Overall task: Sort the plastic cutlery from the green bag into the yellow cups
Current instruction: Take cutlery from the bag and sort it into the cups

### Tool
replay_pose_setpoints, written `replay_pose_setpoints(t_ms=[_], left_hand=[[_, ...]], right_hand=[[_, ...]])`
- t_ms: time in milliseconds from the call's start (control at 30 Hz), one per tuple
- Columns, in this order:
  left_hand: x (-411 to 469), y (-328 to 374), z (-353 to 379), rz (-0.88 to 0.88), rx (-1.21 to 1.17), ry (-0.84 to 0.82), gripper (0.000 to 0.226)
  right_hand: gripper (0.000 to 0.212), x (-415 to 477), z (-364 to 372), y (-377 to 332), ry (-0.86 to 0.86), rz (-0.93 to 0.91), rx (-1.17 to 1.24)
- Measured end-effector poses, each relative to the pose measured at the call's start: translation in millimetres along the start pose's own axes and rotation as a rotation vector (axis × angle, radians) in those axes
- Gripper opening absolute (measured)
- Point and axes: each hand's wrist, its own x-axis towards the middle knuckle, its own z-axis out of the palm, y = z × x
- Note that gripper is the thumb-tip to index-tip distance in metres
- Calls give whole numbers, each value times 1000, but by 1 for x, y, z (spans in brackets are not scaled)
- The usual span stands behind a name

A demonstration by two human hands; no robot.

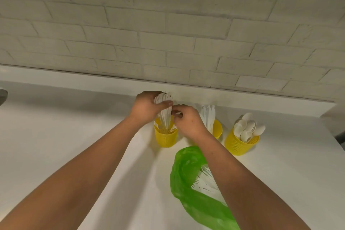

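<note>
White counter (pixel 74 136), green bag (pixel 186 164) nearby: left hand (pixel 147 107) grips forks (pixel 165 119) over yellow cup (pixel 166 138), right hand (pixel 188 121) pinches them.

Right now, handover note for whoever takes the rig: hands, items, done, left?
Left hand grips a fork bundle, stems down in the left cup. Right hand pinches the same bundle lower down.
Done: middle cup holds knives, right cup holds spoons.
Green bag lies open on the table, white cutlery inside.
To do: seat the bundle, empty the bag.
</note>
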Motion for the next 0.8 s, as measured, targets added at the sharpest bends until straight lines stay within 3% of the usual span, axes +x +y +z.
replay_pose_setpoints(t_ms=[133, 233, 467, 567, 700, 800], left_hand=[[5, -7, 4, 5, 44, -67, 44], [12, -6, 7, 32, 200, -84, 46], [7, -15, 12, 125, 388, -137, 29], [3, -22, 12, 148, 315, -111, 38], [-11, -38, 15, 306, 576, -10, 49], [-27, -41, 19, 245, 523, 33, 49]], right_hand=[[21, 10, 1, -4, 148, 33, 25], [23, 14, 1, -4, 237, 84, 201], [16, 24, -1, 8, 144, -29, -19], [18, 25, -6, 11, 127, -87, -151], [18, 24, -8, 22, -84, -131, -347], [26, 18, -7, 21, -109, -139, -381]])
